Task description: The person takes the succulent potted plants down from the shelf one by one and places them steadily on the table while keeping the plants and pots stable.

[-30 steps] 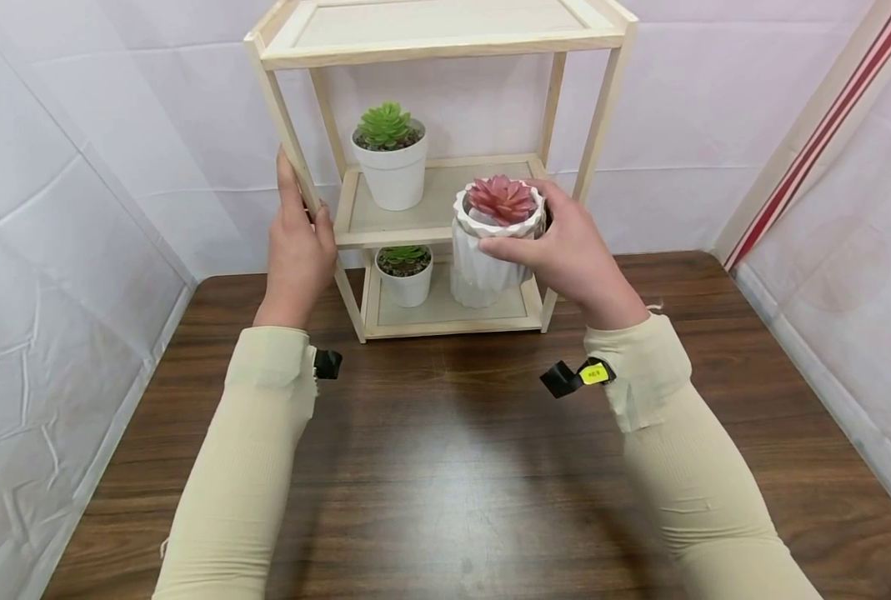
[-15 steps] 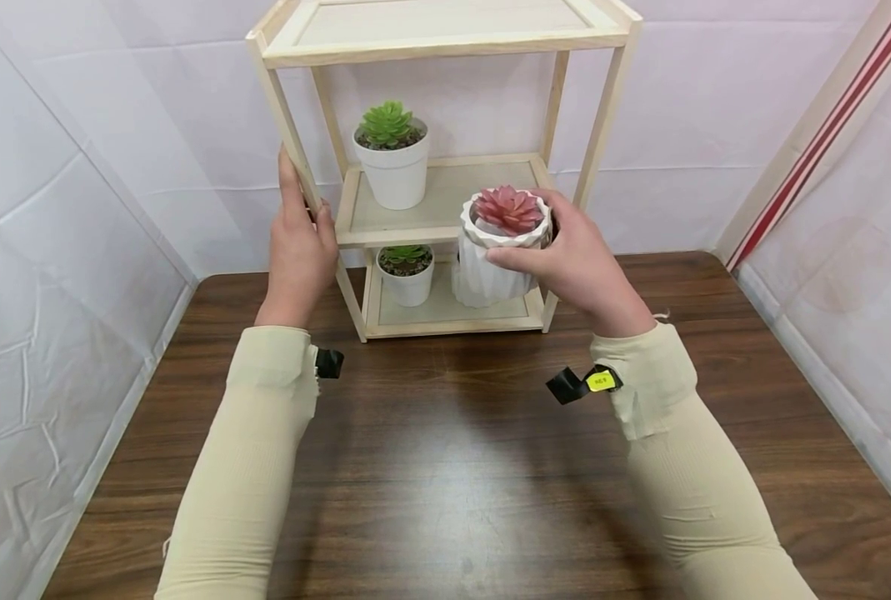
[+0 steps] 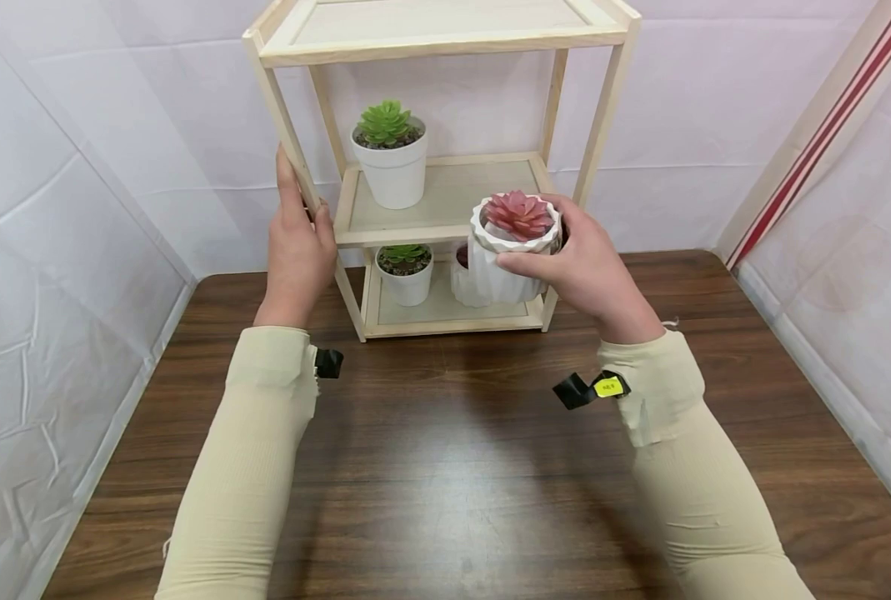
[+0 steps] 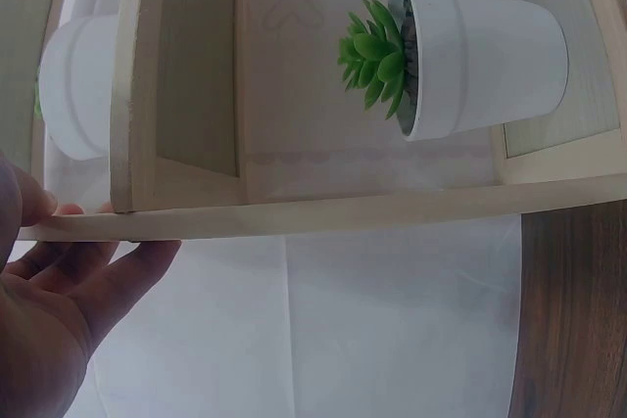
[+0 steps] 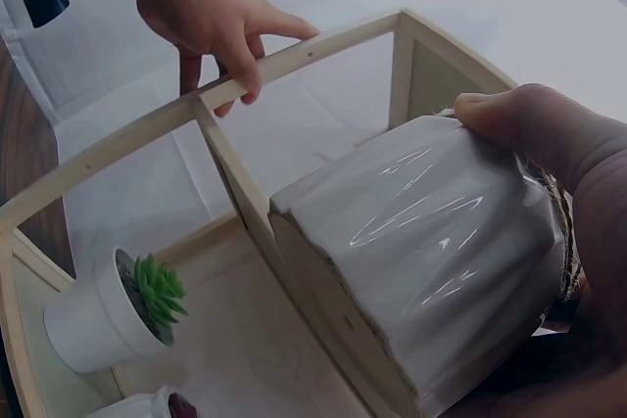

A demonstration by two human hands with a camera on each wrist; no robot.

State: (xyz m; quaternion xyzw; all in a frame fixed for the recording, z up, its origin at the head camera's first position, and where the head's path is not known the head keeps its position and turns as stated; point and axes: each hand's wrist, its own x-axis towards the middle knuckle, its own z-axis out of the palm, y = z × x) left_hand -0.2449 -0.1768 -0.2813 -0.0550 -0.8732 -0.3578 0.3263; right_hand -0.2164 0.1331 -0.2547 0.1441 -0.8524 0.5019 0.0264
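Note:
My right hand (image 3: 591,271) grips a white faceted ceramic pot (image 3: 507,271) with a pink succulent (image 3: 518,215) in it, thumb across the front near the rim. The pot is in front of the wooden shelf rack (image 3: 407,237), overlapping its middle and bottom tiers in the head view. In the right wrist view, the pot's underside (image 5: 343,305) shows, and twine (image 5: 565,232) circles its neck. My left hand (image 3: 295,254) holds the rack's left front post, with fingers outside and thumb at the front. A green succulent pot (image 3: 394,171) stands on the middle tier, left side.
On the bottom tier stand a smaller green succulent pot (image 3: 406,279) and, partly hidden behind the held pot, another white pot (image 3: 465,283) with a dark red plant. The rack stands at the back of a brown wooden table (image 3: 430,450), before white cloth walls (image 3: 715,125).
My right hand has brought the held pot rightward and slightly down, away from the rack, uncovering part of the pot behind it. My left hand stays on the post.

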